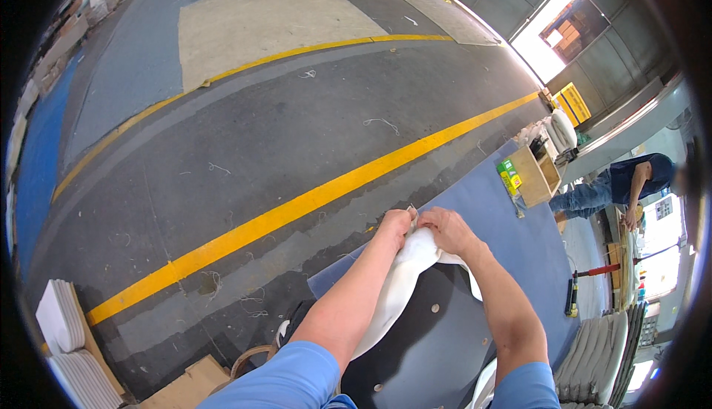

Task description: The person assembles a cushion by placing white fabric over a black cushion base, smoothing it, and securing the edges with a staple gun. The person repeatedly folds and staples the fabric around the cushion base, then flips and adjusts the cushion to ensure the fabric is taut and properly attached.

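My left hand [398, 225] and my right hand [448, 229] are close together, both closed on a white cloth [404, 279]. The fabric bunches between them and runs back along the left side of a dark panel [437, 320] with several small pale round spots. A narrower white strip of it curves round the panel's far right side, under my right forearm. The panel lies in front of me on a blue-grey table [482, 205]. My fingertips are partly hidden in the folds, and the panel's near end is cut off by the frame.
An open wooden box [528, 175] and a green-and-yellow carton [509, 175] stand at the table's far end. A red-handled tool [598, 269] is at the right. Stacked pale panels [593, 357] are at the lower right. Another person [630, 179] works beyond the table.
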Tool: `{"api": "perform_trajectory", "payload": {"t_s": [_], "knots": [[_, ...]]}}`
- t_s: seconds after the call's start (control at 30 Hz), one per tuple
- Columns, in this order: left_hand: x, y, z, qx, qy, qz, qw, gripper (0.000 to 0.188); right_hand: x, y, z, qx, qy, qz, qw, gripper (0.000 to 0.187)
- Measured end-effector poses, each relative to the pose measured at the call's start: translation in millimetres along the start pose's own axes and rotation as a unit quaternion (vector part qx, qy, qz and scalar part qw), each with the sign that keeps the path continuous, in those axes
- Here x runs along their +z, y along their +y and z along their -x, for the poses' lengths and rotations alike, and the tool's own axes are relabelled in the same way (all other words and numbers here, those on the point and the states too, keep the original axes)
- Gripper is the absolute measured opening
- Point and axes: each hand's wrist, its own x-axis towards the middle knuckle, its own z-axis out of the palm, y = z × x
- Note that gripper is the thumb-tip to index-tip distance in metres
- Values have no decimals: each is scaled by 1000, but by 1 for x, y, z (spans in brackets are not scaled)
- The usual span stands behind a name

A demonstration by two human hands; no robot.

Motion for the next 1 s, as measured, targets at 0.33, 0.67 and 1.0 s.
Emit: {"api": "perform_trajectory", "payload": {"t_s": [0.33,0.67,1.0], "knots": [[-8,-2,4,111,13,-103,988,24,38,-7,23,44,173,-68,982,28],[-16,17,48,212,4,-494,843,29,49,-5,30,47,254,-93,961,25],[-16,17,24,210,1,-450,868,25,45,-1,24,114,217,-162,956,23]]}}
